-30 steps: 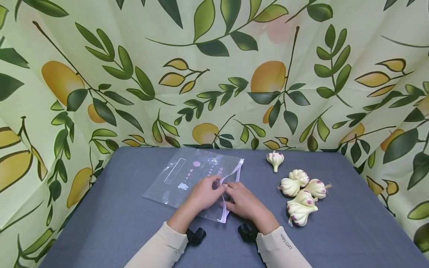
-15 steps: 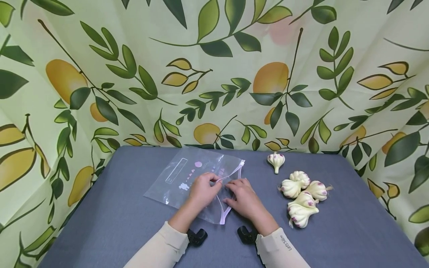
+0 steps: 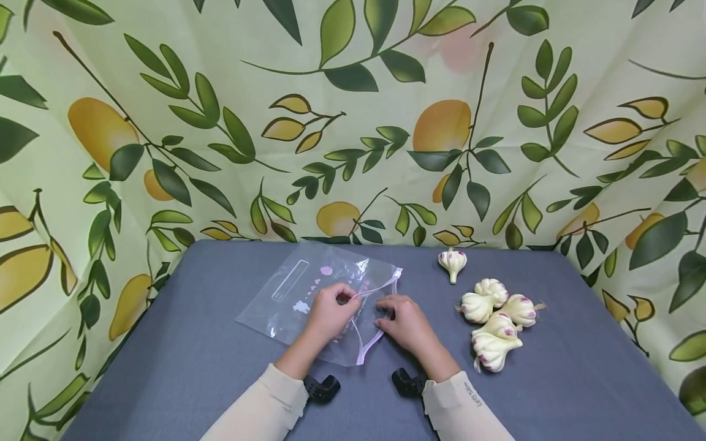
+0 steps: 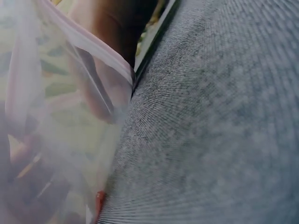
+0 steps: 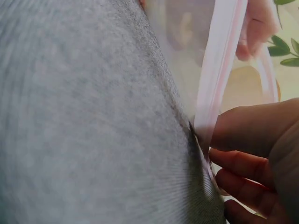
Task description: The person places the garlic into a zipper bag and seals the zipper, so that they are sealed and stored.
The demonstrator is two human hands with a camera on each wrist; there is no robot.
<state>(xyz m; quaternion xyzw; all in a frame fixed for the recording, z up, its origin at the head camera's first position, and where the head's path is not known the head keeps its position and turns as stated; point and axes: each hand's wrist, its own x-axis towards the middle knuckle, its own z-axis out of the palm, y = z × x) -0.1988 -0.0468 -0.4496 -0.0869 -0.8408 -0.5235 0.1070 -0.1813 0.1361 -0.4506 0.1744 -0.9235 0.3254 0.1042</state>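
A clear plastic zip bag (image 3: 284, 309) with a pink zip strip and small pink and white prints lies flat on the table, its mouth to the right. My left hand (image 3: 330, 311) pinches the upper lip of the mouth and lifts it, so the mouth gapes. At the lower lip is my right hand (image 3: 407, 321). In the right wrist view its thumb (image 5: 245, 128) lies over the pink strip, with the other fingers curled behind. Through the film in the left wrist view, the bag's pink strip (image 4: 96, 44) arches across blurred fingers.
Right of the bag, several white garlic bulbs (image 3: 496, 352) with purple streaks sit clustered. A single garlic bulb (image 3: 452, 262) stands farther back. The grey cloth-covered table (image 3: 193, 367) ends at a leaf-and-fruit patterned curtain (image 3: 375, 177).
My left hand has drawn the upper lip left, away from the lower one, widening the bag's mouth. My right hand has parted from the left and shifted slightly right. The garlic bulbs stay put.
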